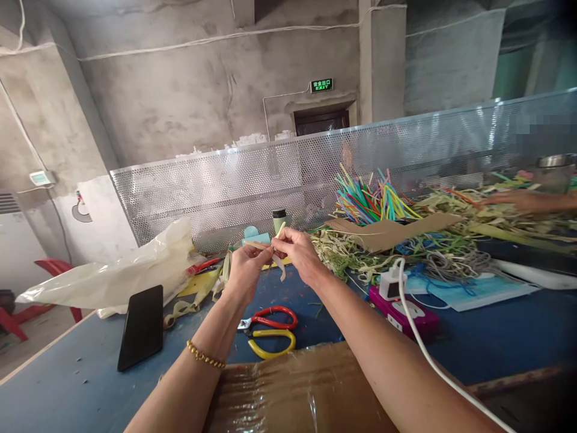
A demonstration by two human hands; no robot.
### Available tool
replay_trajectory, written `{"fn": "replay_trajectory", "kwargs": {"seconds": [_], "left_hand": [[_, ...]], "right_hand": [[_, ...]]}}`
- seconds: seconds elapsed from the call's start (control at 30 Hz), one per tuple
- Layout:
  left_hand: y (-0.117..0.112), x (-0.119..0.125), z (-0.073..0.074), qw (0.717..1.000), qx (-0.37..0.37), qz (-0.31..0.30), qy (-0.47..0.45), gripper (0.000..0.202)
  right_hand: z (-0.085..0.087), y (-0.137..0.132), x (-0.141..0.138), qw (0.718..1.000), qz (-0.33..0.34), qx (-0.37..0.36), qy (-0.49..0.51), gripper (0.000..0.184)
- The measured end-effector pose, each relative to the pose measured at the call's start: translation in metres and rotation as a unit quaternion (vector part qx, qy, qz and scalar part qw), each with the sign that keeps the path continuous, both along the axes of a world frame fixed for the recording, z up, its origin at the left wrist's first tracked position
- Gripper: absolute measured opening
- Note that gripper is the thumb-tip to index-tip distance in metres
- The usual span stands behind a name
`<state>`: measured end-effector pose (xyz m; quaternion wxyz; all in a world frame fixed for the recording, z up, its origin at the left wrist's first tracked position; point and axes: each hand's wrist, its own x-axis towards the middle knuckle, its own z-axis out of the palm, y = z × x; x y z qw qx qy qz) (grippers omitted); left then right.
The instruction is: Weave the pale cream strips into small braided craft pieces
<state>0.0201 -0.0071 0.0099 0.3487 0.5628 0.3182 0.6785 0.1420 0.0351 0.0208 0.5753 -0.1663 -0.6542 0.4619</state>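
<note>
My left hand (246,269) and my right hand (297,252) meet above the middle of the blue table. Between their fingertips is a pale, flat strip of plant fibre (282,272), folded or crossed, with one end pointing up and another hanging down. Both hands pinch it, the thumbs and forefingers closed. How the strip is folded is partly hidden by the fingers. Below the hands lies a pair of scissors (273,331) with one red and one yellow handle. A taped cardboard box (288,391) sits under my forearms.
A black phone (141,328) and plastic bag (121,273) lie left. A purple power strip (403,313) with a white charger (391,282) and cable is right. Beyond are plant strips (342,249), coloured stems (374,198), a face mask (482,291) and another person's hand (527,200).
</note>
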Motion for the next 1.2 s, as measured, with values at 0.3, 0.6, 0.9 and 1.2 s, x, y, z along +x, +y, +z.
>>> {"fn": "replay_trajectory", "kwargs": {"seconds": [0.3, 0.6, 0.9, 1.2], "left_hand": [[-0.002, 0.003, -0.001, 1.0, -0.016, 0.016, -0.006, 0.017], [-0.005, -0.016, 0.005, 0.992, -0.115, -0.057, 0.006, 0.03], [-0.011, -0.015, 0.009, 0.99, -0.11, -0.063, 0.063, 0.034], [-0.005, -0.019, 0.008, 0.989, -0.045, -0.002, 0.14, 0.034]], "right_hand": [[-0.003, 0.005, -0.001, 1.0, -0.012, -0.009, 0.01, 0.021], [0.0, 0.006, 0.005, 0.999, 0.017, -0.001, -0.029, 0.025], [-0.002, 0.007, 0.005, 0.998, 0.049, -0.041, -0.028, 0.031], [0.002, 0.007, 0.007, 0.999, -0.02, -0.032, -0.038, 0.031]]}}
